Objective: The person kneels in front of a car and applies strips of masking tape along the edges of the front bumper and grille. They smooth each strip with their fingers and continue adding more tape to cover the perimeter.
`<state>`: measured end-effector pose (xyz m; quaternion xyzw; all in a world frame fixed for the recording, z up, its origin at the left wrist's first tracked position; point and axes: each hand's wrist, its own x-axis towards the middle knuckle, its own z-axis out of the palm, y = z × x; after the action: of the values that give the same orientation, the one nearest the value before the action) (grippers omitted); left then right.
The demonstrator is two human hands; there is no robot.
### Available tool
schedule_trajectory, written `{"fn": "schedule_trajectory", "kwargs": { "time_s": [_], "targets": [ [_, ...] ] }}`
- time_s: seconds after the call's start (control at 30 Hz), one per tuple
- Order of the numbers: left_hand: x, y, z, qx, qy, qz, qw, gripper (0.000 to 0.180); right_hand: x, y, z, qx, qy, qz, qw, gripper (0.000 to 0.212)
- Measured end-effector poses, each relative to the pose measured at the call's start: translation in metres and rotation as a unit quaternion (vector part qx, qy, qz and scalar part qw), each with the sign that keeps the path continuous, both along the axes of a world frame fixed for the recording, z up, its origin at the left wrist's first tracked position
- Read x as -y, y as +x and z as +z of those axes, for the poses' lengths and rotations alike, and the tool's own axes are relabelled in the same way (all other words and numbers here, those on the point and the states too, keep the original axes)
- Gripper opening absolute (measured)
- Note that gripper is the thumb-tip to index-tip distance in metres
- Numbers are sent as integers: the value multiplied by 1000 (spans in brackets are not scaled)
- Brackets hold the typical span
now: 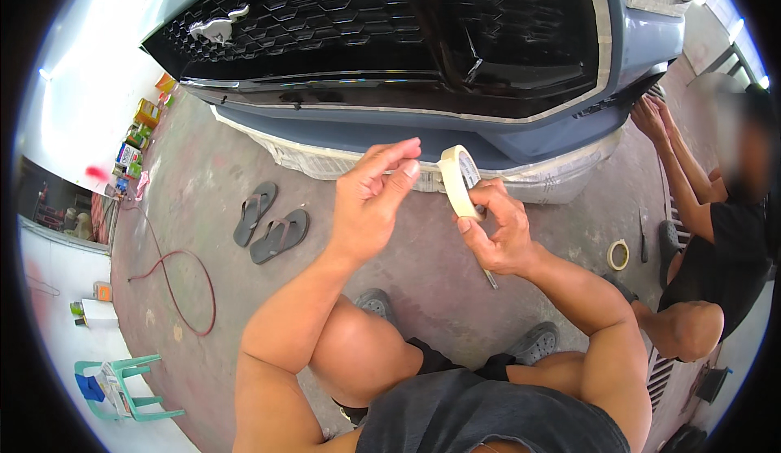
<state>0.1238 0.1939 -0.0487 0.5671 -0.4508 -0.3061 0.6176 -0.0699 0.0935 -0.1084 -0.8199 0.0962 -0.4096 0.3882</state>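
Observation:
My right hand [506, 229] grips a roll of cream masking tape [457, 188], held upright with thumb and fingers on its lower rim. To its left my left hand [370, 201] is raised, fingers stretched forward and thumb a little apart; I see nothing in it. Both hands are in front of a car's blue-grey front bumper [455, 131]. Masking paper [313, 156] hangs along the bumper's lower edge, and tape [604, 38] borders the black grille [325, 21]. A thin metal tool [490, 279] shows below my right hand; I cannot tell whether I hold it.
At right a co-worker's hands [653, 119] touch the bumper corner. Near them another tape roll [618, 254] and a dark slim tool [643, 237] lie on the floor. Left are flip-flops [279, 236], a red hose [213, 290], several cans [137, 135] and a green chair [134, 363].

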Motion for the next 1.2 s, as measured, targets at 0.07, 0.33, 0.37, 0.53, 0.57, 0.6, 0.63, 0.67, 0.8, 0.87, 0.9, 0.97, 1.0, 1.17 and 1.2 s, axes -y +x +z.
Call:
{"fn": "schedule_trajectory", "kwargs": {
  "time_s": [0.07, 0.33, 0.37, 0.53, 0.57, 0.6, 0.63, 0.67, 0.8, 0.87, 0.9, 0.97, 1.0, 1.17, 1.2],
  "targets": [
    [-1, -4, 2, 56, -6, -12, 998, 40, 0, 1, 6, -2, -4, 2, 1000, 17],
    [0, -18, 13, 182, -15, 78, 980, 13, 3, 6, 17, -4, -63, 14, 998, 26],
    [-1, -18, 14, 204, -14, 80, 976, 12, 3, 6, 19, -5, -64, 15, 998, 24],
    [-11, -14, 11, 239, -4, 128, 962, 9, 0, 12, 38, -159, 139, 66, 975, 24],
    [-14, -15, 17, 237, 14, 132, 962, 9, 7, 16, 38, -220, 203, 61, 952, 26],
    [-16, -15, 19, 235, 33, 136, 962, 9, 11, 17, 37, -279, 265, 55, 921, 30],
    [-16, -14, 14, 226, 34, 124, 966, 9, 9, 17, 19, -258, 245, 39, 934, 34],
    [-18, -13, 11, 218, 35, 116, 968, 9, 4, 18, 19, -251, 231, 14, 940, 33],
    [-20, 2, 0, 40, 96, 103, 989, 9, -13, 23, 31, -232, 209, -52, 948, 35],
    [-17, -6, 5, 27, 71, 98, 992, 10, -17, 24, 38, -243, 230, -57, 941, 40],
    [-16, -9, 6, 20, 58, 95, 994, 12, -16, 24, 43, -255, 247, -54, 933, 42],
    [-13, -12, 4, 9, 35, 90, 995, 14, -16, 23, 45, -253, 270, -47, 928, 48],
    [-12, -12, 4, 4, 23, 89, 996, 15, -18, 23, 44, -240, 276, -43, 930, 50],
    [-8, -6, 1, -25, 12, 92, 995, 11, -20, 23, 45, -185, 303, 21, 935, 43],
    [-12, -2, 2, -22, 26, 99, 995, 11, -19, 24, 42, -175, 326, 35, 929, 39]
  ]
}}
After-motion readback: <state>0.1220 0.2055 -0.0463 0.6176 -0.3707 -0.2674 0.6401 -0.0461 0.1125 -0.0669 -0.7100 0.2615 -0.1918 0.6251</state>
